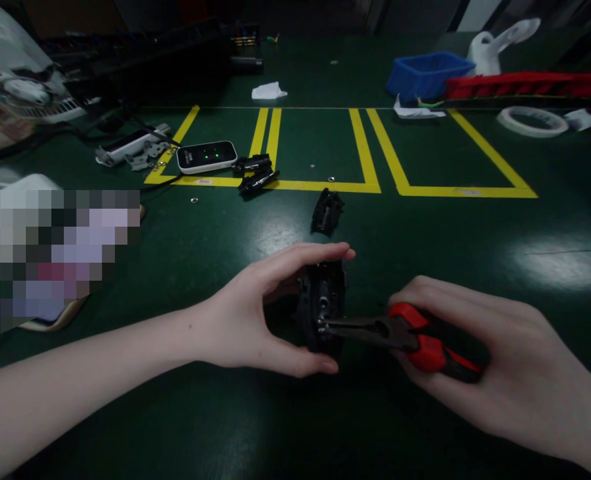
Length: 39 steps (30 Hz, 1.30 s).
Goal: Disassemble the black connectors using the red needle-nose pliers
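On the far left of the dark green surface point(215, 427) stood a white slatted object point(20, 73); nearer lay an object masked by pixels point(75, 253). Rightward, a black-and-white device point(195, 159) showed two green lights, with two small black pieces point(258, 180) just beside its right end. The left hand point(248, 320) came next, on the near side, its fingers bent in a wide curve around a black part point(320, 293), forefinger at the far side, thumb at the near. Another black piece point(327, 212) lay just beyond. Red-and-black pliers point(405, 333) reached the part from the right, their tips at small metal bits; whether they gripped these, I could not tell. Farther off sat a blue bin point(425, 80). The right hand point(495, 360) had its fingers wrapped around the pliers' handles, and a tape roll point(530, 131) lay far right.
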Tool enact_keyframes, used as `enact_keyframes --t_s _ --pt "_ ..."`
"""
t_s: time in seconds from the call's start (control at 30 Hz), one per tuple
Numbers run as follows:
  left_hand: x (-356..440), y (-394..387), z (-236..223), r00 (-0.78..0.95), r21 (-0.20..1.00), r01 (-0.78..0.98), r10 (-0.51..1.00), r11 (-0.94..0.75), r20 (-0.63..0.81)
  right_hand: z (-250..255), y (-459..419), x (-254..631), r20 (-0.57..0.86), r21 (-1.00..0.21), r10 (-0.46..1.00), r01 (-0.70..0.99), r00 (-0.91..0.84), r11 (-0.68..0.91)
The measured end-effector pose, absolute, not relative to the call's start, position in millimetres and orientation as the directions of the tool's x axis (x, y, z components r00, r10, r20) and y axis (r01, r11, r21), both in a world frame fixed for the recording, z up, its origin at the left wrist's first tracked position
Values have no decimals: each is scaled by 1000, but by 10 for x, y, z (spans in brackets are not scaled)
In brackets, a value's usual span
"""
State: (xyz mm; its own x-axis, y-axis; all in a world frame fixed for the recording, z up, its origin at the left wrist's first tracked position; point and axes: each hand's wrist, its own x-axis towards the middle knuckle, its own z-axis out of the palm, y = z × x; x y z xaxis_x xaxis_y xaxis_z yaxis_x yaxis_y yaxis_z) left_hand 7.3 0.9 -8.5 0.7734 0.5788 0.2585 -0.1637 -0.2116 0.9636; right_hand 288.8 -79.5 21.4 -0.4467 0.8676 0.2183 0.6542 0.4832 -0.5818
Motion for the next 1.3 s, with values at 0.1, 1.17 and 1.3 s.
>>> enact_keyframes --t_s 0.1,1.17,1.3 --pt "73 5 -65 775 970 -127 590 -209 228 246 -781 2897 197 -568 862 662 -466 488" --pt "100 156 -188 767 896 -279 480 -346 425 258 -773 2954 218 -519 848 679 -483 520" --pt "102 181 -212 756 861 -308 446 -404 479 241 -808 2901 222 -583 885 672 -410 457"
